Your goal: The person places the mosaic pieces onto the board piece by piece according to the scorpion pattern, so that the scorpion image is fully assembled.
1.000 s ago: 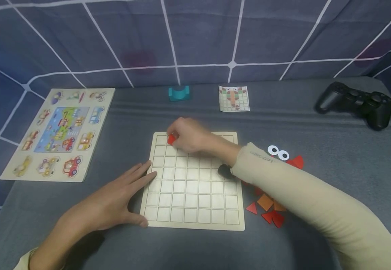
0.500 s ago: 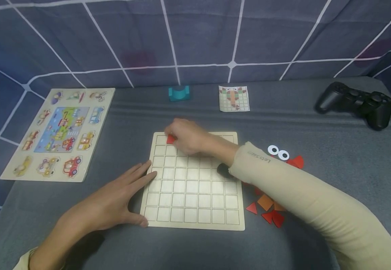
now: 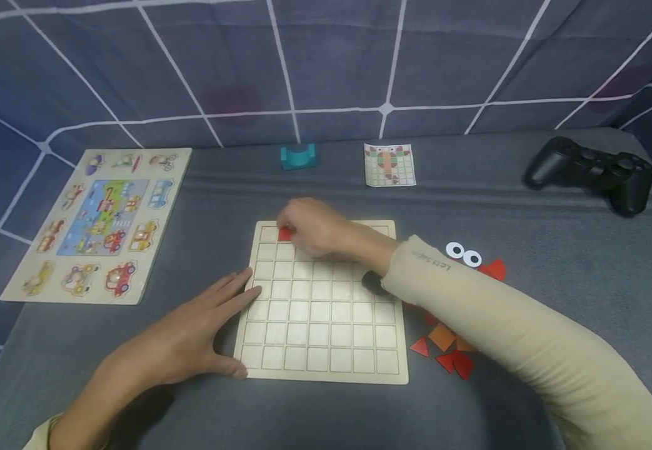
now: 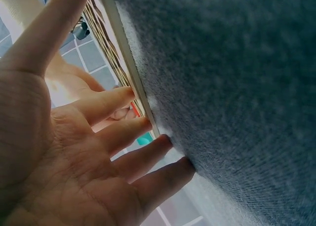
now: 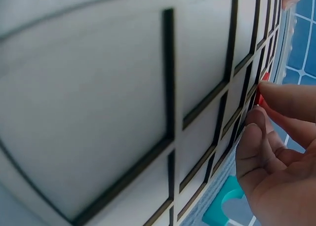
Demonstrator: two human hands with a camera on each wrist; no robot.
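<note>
A pale wooden grid board point(image 3: 319, 310) lies flat on the grey cloth. My right hand point(image 3: 315, 229) reaches across to its far left and pinches a red piece point(image 3: 284, 234), which sits in a top-row cell, second from the left. The right wrist view shows fingertips at the red piece point(image 5: 264, 83), close against the grid; its far side is hidden by the fingers. My left hand point(image 3: 187, 342) is spread along the board's left edge. Its straight fingers point(image 4: 116, 102) touch that edge in the left wrist view, with the thumb near the lower corner.
Red and orange pieces point(image 3: 442, 337) lie right of the board, partly under the right sleeve, near two white eye discs point(image 3: 455, 250). Behind are a teal block point(image 3: 298, 157), a pattern card point(image 3: 390, 165) and a black game controller point(image 3: 590, 172). A vehicle puzzle point(image 3: 103, 225) lies left.
The red piece has turned slightly and now lies squarer with its cell. The right hand has barely shifted over it; the left hand has stayed put.
</note>
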